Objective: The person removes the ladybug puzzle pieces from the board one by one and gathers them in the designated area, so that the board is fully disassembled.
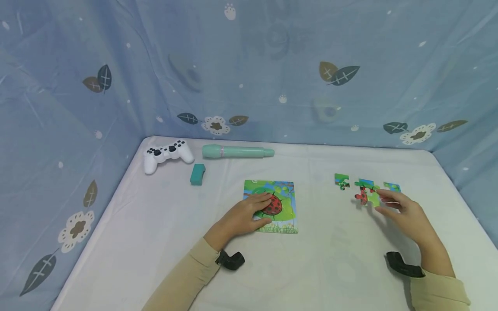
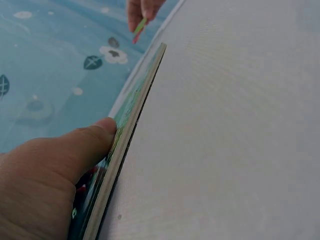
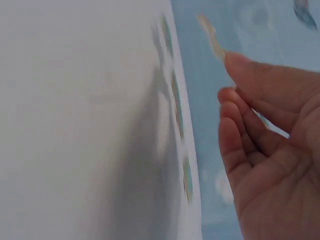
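The left hand (image 1: 246, 214) rests on a square ladybug puzzle board (image 1: 288, 203), its fingers lying over the picture from the left side. The left wrist view has the thumb (image 2: 95, 137) at the edge of the board (image 2: 131, 122), seen side-on. Over on the right, the right hand (image 1: 404, 214) pinches a green and red puzzle piece (image 1: 372, 198) between thumb and fingers. In the right wrist view that piece (image 3: 212, 37) appears edge-on, raised above the table with a shadow below.
Three loose puzzle pieces lie in a row beyond the right hand: a left piece (image 1: 342, 180), a middle piece (image 1: 365, 182) and a right piece (image 1: 392, 186). At the back left are a white game controller (image 1: 168, 154), a teal block (image 1: 197, 174) and a green toy microphone (image 1: 241, 151).
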Available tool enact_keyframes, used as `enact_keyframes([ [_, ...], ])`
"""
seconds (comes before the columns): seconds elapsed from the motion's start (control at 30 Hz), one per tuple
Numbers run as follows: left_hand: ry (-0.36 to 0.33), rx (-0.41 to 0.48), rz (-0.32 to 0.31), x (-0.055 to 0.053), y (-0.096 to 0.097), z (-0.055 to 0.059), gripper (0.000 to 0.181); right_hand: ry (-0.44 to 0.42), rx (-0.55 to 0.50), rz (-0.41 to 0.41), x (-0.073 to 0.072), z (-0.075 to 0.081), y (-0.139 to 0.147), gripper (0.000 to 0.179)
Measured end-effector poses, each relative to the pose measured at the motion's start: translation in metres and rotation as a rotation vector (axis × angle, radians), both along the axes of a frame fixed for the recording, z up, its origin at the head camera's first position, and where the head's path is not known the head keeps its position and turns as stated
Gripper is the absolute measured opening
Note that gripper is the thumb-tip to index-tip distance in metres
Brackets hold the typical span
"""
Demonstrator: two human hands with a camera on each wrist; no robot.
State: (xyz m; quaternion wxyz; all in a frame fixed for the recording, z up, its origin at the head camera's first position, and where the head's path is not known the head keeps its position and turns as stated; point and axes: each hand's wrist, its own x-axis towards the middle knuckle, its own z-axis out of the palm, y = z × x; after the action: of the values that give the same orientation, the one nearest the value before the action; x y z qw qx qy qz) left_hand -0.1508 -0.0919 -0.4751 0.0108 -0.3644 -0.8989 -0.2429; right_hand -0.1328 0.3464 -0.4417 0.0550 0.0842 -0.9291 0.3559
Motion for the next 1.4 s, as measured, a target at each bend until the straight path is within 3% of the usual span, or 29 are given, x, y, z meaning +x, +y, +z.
enact_keyframes([
  [0.27,-0.008,0.009,0.007,0.001,0.001,0.001,0.063,-0.099,-0.042,-0.145,0.014,-0.014,0.051,0.054],
  [0.4,-0.003,0.009,0.006,0.0,0.0,0.0,0.063,-0.108,-0.082,-0.156,0.017,-0.02,0.06,0.052],
  [0.6,0.005,0.005,0.01,0.0,-0.001,0.001,0.062,-0.134,-0.021,-0.172,0.016,-0.024,0.061,0.057],
  [1.03,0.0,0.013,0.005,-0.001,0.0,0.001,0.064,-0.088,0.029,-0.15,0.016,-0.028,0.062,0.054],
  [1.2,-0.013,0.018,0.005,-0.001,0.0,0.002,0.064,-0.124,0.053,-0.207,0.015,-0.029,0.063,0.058],
  [1.4,-0.022,0.046,0.002,0.001,0.0,0.001,0.064,-0.138,-0.036,-0.299,0.018,-0.028,0.063,0.063],
])
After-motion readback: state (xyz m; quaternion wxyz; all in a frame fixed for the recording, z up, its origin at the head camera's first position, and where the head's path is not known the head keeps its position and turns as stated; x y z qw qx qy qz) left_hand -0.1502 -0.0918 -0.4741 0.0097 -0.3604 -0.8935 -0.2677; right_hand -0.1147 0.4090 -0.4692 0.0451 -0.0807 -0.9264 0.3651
